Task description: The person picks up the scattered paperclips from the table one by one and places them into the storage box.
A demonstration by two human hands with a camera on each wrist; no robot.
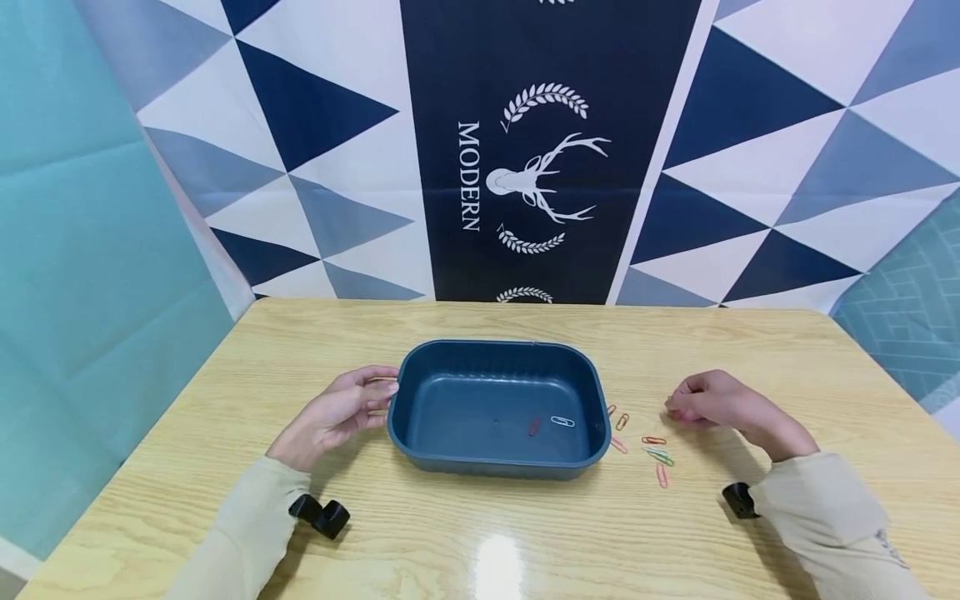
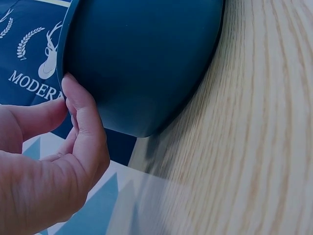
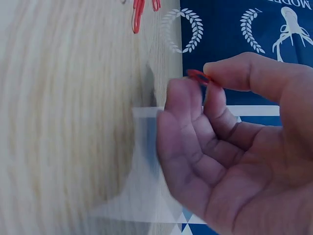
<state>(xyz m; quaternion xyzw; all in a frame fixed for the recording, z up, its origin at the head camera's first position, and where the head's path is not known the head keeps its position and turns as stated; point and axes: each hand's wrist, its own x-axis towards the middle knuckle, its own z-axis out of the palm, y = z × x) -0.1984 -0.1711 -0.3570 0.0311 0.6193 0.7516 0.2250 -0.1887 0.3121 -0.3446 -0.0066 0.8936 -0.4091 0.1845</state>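
A dark blue plastic basin (image 1: 491,468) stands on the table, with a red paper clip (image 1: 534,427) and a white paper clip (image 1: 562,422) lying on its floor. At its left end, my left hand (image 1: 337,417) holds the rim between thumb and fingers; the left wrist view shows the basin's outer wall (image 2: 142,63) beside those fingers. To the right of the basin, my right hand (image 1: 723,404) is just above the table. It pinches a red paper clip (image 3: 198,76) between thumb and forefinger, the other fingers loosely curled.
Between basin and right hand lie several loose paper clips, among them a green one (image 1: 662,457), a pink one (image 1: 662,476) and a red one (image 1: 654,440). A patterned cloth (image 1: 345,150) hangs behind the wooden table (image 1: 420,533).
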